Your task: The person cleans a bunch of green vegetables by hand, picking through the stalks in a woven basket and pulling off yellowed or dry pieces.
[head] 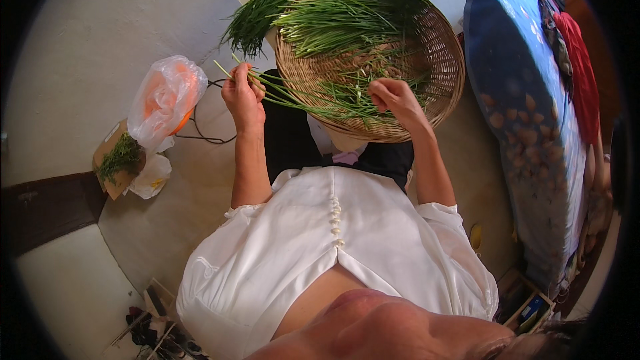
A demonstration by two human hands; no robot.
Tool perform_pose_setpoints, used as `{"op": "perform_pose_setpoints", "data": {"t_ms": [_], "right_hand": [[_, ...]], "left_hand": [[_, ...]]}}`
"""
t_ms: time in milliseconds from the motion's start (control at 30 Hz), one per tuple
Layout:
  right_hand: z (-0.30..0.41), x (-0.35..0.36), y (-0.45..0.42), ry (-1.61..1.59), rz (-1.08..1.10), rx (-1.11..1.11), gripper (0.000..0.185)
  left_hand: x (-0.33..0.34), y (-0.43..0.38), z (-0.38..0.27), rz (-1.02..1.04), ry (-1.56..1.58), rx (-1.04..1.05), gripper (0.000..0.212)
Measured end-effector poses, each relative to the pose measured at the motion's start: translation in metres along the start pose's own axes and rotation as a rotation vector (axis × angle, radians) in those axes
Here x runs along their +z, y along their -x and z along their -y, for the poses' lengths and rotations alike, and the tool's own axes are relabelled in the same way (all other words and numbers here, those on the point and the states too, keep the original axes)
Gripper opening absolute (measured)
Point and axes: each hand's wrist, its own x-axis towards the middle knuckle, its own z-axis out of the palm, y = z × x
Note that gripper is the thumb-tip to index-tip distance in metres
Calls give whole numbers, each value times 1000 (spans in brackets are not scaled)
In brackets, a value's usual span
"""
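Note:
A round wicker basket (447, 67) rests over my lap. A thick bundle of green chives (340, 22) lies at its far side, with loose stalks scattered nearer to me. My left hand (242, 92), left of the basket, grips a few long chive stalks (285, 100) near their pale ends; their green ends trail over the basket's near rim. Above the near right part of the basket is my right hand (395, 100), its fingers curled; whether it pinches anything is hidden. Another bunch of chives (257, 17) lies beyond the basket at the upper left.
A clear plastic bag over something orange (167, 97) stands at the left. Near it are cardboard with green scraps (120, 160) and a small plastic bag (150, 177). A bed with a blue floral cover (520, 110) lies to the right, red cloth (577, 75) on it.

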Motion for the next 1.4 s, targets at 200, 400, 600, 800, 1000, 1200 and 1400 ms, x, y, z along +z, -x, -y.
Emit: {"op": "perform_pose_setpoints", "data": {"t_ms": [200, 400, 600, 800, 1000, 1200, 1400], "right_hand": [[8, 10, 5, 89, -220, -250, 26], [52, 79, 0, 143, 117, -255, 28], [46, 89, -2, 88, 50, -240, 24], [33, 96, -1, 18, 78, -217, 24], [26, 103, 4, 99, 28, -234, 28], [27, 112, 6, -104, 45, -129, 33], [25, 117, 7, -453, -14, -60, 28]], "left_hand": [[22, 18, 4, 37, -155, 135, 17], [32, 34, 20, 147, -352, 264, 17], [35, 43, 16, 166, -457, 361, 24], [32, 45, 21, 182, -476, 360, 25], [34, 46, 23, 179, -463, 360, 25], [34, 51, 24, 197, -461, 356, 24], [38, 59, 29, 203, -449, 373, 24]]}}
